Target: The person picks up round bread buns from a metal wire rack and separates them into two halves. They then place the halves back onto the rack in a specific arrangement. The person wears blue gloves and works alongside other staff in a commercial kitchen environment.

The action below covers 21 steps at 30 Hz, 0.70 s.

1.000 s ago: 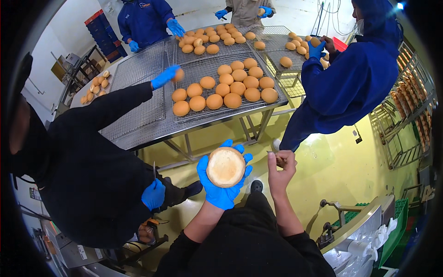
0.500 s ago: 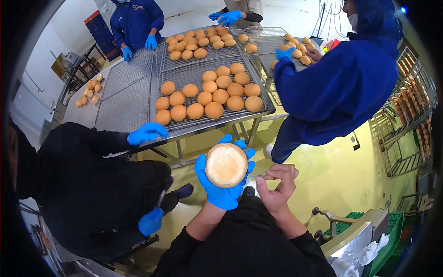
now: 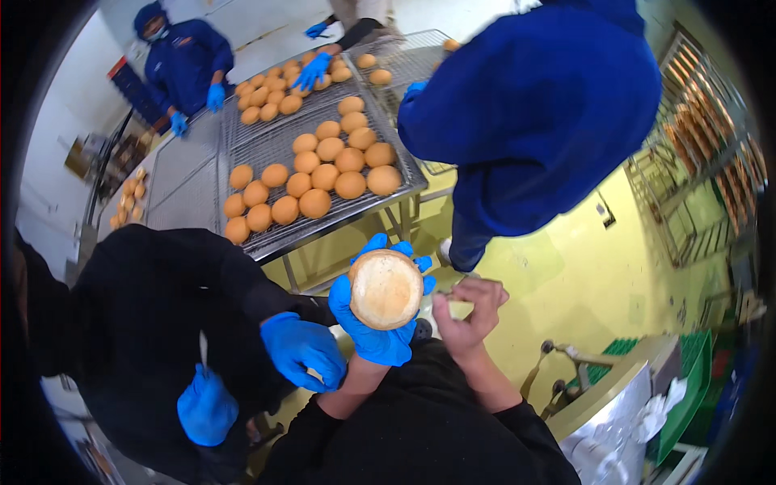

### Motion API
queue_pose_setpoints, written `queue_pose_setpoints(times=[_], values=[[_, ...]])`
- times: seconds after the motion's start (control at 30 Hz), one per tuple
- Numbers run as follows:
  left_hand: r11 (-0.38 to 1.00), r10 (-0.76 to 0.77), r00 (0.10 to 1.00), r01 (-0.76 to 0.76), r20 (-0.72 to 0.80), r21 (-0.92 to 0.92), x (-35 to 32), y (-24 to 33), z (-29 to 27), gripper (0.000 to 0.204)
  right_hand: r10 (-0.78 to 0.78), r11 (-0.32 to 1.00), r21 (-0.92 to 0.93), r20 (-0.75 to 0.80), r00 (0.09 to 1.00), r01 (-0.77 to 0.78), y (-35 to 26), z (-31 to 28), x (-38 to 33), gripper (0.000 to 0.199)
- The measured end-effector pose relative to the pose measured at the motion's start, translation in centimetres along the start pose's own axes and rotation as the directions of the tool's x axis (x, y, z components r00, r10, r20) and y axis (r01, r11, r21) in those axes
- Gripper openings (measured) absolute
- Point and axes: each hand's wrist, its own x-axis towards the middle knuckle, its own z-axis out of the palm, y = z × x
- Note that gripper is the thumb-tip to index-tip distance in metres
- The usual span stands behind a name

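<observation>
At nine o'clock, two blue-gloved hands of a co-worker in black, one with a small blade. At centre, left hand, blue-gloved, palm up, grip cupped around one round bun half, cut face upward. Just right, bare right hand, fingers curled together; cannot tell what sits inside. At eleven o'clock, wire-rack bench with roughly two dozen buns. At one o'clock, one person in blue.

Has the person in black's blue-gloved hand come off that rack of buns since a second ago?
Yes. That gloved hand was up at the rack edge by the buns; now it is low, beside the left hand holding the bun.
</observation>
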Motion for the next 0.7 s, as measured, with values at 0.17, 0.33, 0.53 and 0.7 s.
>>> queue_pose_setpoints(times=[0.17,0.33,0.53,0.7], values=[[0.937,-0.279,0.954,0.295,-0.110,0.184,-3.5,-4.5,0.8,0.069,0.135,0.991,0.009,-0.196,0.971,-0.136,-1.6,-5.0,-3.4,0.029],[0.716,-0.683,0.729,0.682,-0.049,0.152,-9.4,-9.8,0.1,0.067,0.345,0.883,-0.089,-0.543,0.766,-0.461,-3.4,-12.9,-11.3,0.025],[0.369,-0.927,0.367,0.929,0.075,0.014,-17.5,-14.2,-0.5,0.065,0.388,0.677,-0.146,-0.762,0.519,-0.721,-10.9,-21.0,-21.1,0.017],[0.057,-0.992,0.030,0.975,0.127,0.217,-24.0,-15.5,-0.7,0.073,0.388,0.580,-0.056,-0.859,0.336,-0.813,-14.9,-23.1,-25.2,0.025]])
